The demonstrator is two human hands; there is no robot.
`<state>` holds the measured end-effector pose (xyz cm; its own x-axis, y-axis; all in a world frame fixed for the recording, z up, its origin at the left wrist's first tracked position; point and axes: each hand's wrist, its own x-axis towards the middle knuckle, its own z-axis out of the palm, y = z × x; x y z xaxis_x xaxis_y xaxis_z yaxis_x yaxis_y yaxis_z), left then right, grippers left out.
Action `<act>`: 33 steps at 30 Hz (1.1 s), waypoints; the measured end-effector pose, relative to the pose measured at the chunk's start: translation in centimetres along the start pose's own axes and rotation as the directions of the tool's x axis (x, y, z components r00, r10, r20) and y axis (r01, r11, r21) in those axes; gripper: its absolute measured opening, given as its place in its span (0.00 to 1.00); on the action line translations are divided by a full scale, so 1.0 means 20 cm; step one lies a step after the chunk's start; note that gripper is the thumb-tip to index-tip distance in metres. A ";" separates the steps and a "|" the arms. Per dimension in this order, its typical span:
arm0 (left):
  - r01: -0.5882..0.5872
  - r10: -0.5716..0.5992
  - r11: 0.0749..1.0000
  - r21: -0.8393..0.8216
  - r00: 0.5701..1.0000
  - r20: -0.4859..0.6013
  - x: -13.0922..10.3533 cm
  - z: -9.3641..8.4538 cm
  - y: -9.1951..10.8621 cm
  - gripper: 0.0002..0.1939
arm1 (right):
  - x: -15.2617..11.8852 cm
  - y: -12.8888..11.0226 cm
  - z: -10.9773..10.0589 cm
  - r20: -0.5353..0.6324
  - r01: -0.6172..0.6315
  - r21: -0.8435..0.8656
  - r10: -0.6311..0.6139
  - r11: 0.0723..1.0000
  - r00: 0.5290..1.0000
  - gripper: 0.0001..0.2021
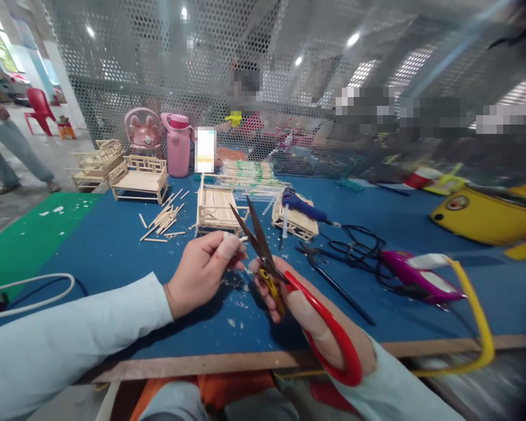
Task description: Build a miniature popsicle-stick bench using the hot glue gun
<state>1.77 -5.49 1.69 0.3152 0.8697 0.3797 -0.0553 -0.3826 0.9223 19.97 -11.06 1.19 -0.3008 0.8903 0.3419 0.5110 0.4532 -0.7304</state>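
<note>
My left hand [199,272] is closed, thumb and fingers pinching a short pale wooden stick [244,238] whose end pokes out toward the scissor blades. My right hand [319,321], with tape on some fingers, grips scissors [263,248] with a red handle. Their blades point up and away, slightly parted, just right of the stick's end. Behind both hands stands a miniature wooden bench [217,213] built of thin sticks. Cut sticks [164,221] lie in a loose pile to its left. On the right, a blue glue gun [304,206] rests on a small wooden frame piece [296,225].
Pliers [339,286], black cords and a purple device [423,280] lie to the right, near a yellow bag [486,216]. Farther back are more mini benches [140,180], a pink bottle [178,146], a phone [206,149] and bundled sticks [248,171]. A person [13,137] stands far left.
</note>
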 end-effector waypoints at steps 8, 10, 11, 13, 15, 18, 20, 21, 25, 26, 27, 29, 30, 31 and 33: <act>-0.129 0.136 0.976 0.177 0.990 -0.026 0.02 -0.02 0.04 0.22 | 0.03 -0.10 0.06 0.025 -0.022 0.186 0.018 0.982 1.000 0.28; -0.146 0.150 0.973 0.179 0.989 -0.007 0.02 -0.02 0.05 0.21 | 0.03 -0.07 0.08 0.037 -0.003 0.171 -0.003 0.985 0.999 0.29; -0.149 0.152 0.973 0.177 0.988 -0.001 0.02 -0.02 0.05 0.20 | 0.03 -0.06 0.08 0.042 0.006 0.154 -0.013 0.988 0.999 0.29; -0.152 0.153 0.973 0.175 0.988 0.007 0.02 -0.03 0.06 0.20 | 0.03 -0.04 0.08 0.052 0.011 0.122 -0.017 0.992 0.999 0.28; -0.156 0.156 0.970 0.184 0.988 0.010 0.02 -0.03 0.08 0.19 | 0.03 -0.04 0.07 0.053 0.011 0.112 -0.017 0.994 0.998 0.28; -0.165 0.163 0.963 0.213 0.986 0.024 0.02 -0.03 0.09 0.18 | 0.04 -0.08 0.07 0.026 0.020 0.122 -0.024 0.992 0.999 0.28; -0.174 0.170 0.956 0.237 0.985 0.035 0.02 -0.03 0.09 0.18 | 0.04 -0.11 0.08 -0.018 0.024 0.112 -0.022 0.993 1.000 0.26; -0.175 0.172 0.953 0.248 0.984 0.037 0.02 -0.04 0.08 0.19 | 0.05 -0.13 0.08 -0.042 0.023 0.103 -0.018 0.994 0.999 0.25; -0.147 0.143 0.947 0.287 0.989 0.034 0.02 -0.04 0.07 0.20 | 0.04 -0.13 0.12 -0.098 -0.031 0.064 0.037 0.997 0.994 0.21; -0.139 0.133 0.947 0.291 0.990 0.038 0.02 -0.04 0.07 0.20 | 0.04 -0.13 0.13 -0.103 -0.057 0.061 0.063 0.997 0.993 0.21; -0.131 0.124 0.947 0.292 0.991 0.041 0.02 -0.04 0.07 0.20 | 0.03 -0.12 0.14 -0.107 -0.083 0.060 0.089 0.995 0.990 0.21; -0.109 0.102 0.954 0.280 0.994 0.040 0.02 -0.03 0.06 0.20 | 0.03 -0.12 0.14 -0.126 -0.130 0.065 0.137 0.989 0.983 0.20; -0.090 0.084 0.960 0.265 0.996 0.034 0.01 -0.03 0.06 0.20 | 0.02 -0.12 0.13 -0.139 -0.156 0.069 0.164 0.985 0.976 0.20; -0.066 0.061 0.967 0.245 0.998 0.025 0.02 -0.03 0.05 0.19 | 0.01 -0.12 0.11 -0.160 -0.188 0.067 0.196 0.980 0.967 0.19; -0.015 0.015 0.979 0.201 1.000 0.001 0.02 -0.03 0.03 0.19 | -0.03 -0.12 0.04 -0.203 -0.274 0.014 0.271 0.962 0.941 0.19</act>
<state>1.34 -5.19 2.39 0.3148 0.8636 0.3939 0.1317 -0.4507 0.8829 18.33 -12.79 2.31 0.0190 0.9695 0.2444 0.5625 0.1917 -0.8042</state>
